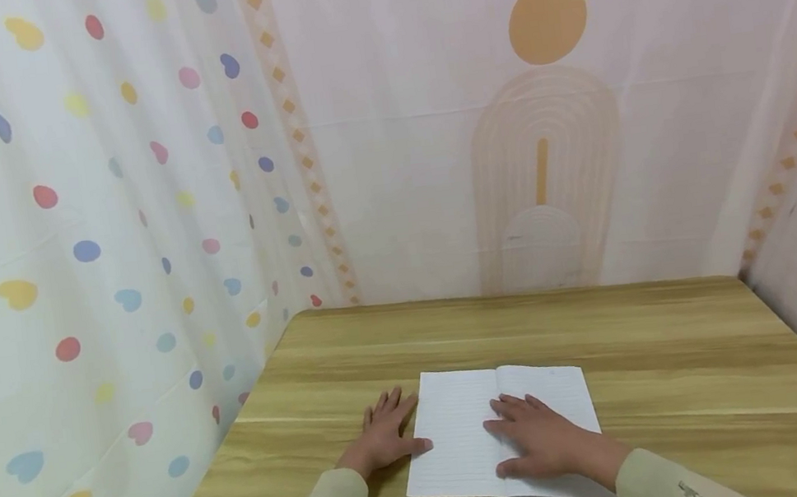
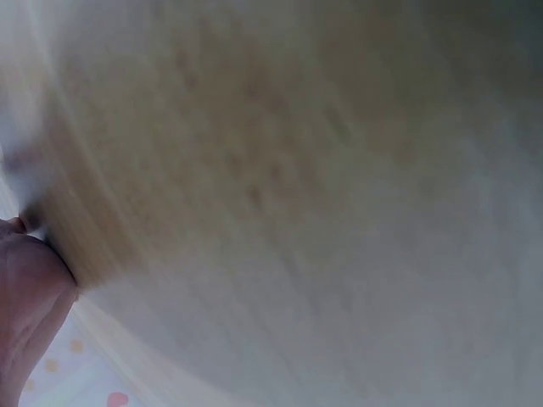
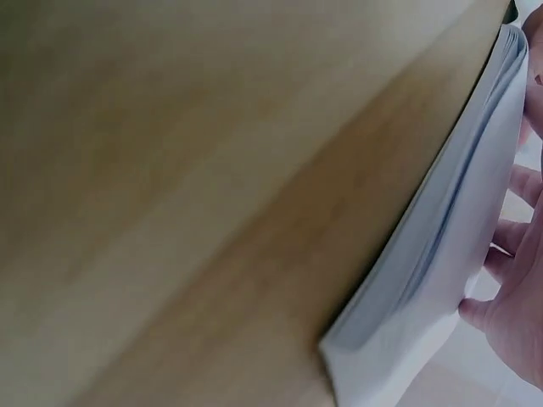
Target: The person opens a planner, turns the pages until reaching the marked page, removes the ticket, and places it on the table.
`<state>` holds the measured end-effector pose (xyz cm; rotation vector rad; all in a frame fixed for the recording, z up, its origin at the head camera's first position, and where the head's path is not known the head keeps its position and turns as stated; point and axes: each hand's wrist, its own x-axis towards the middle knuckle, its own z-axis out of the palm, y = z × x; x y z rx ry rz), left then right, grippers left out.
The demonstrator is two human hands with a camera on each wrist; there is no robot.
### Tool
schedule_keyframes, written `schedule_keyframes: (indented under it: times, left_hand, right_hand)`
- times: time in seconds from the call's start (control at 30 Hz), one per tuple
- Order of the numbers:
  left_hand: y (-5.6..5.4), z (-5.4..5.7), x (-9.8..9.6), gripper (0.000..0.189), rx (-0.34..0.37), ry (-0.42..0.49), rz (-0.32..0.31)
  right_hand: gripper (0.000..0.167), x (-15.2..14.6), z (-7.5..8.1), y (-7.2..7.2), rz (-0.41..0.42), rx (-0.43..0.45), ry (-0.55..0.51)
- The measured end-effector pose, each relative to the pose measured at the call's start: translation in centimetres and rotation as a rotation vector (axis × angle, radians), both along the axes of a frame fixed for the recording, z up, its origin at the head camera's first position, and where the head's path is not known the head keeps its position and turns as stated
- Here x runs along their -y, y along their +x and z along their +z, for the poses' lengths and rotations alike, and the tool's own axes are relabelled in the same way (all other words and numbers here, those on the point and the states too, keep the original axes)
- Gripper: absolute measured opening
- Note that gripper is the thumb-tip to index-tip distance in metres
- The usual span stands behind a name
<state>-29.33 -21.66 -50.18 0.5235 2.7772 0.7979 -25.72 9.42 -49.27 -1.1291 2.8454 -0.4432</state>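
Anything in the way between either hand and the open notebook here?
Nothing visible stands between them. The right hand rests on the open notebook, its fingertips around the center fold. The left hand is at the notebook's left edge, its thumb reaching over the page.

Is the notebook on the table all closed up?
No, the notebook lies open on the table, with white pages on both sides of its middle fold and the right hand resting on it.
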Motion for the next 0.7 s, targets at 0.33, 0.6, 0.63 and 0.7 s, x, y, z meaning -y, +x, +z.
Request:
schedule_keyframes:
  times: [0.33,0.6,0.63,0.7]
  left_hand:
    - [0.3,0.5,0.0,0.082,0.031,-0.008,-0.005]
    - [0.3,0.6,0.1,0.081,0.036,-0.006,-0.009]
    - [0.4,0.6,0.1,0.081,0.036,-0.005,-0.009]
    - [0.4,0.6,0.1,0.081,0.035,-0.003,-0.010]
  right_hand:
    - [0.076,-4.2,-0.9,-1.0,-0.137,-0.040,-0.054]
    - [0.085,-8.6,-0.3,-1.8,-0.354,0.006,-0.045]
    - [0.085,-9.0,-0.2,-1.8,-0.365,0.011,-0.050]
    - [0.086,-9.6,0.0,-1.9,-0.372,0.032,-0.060]
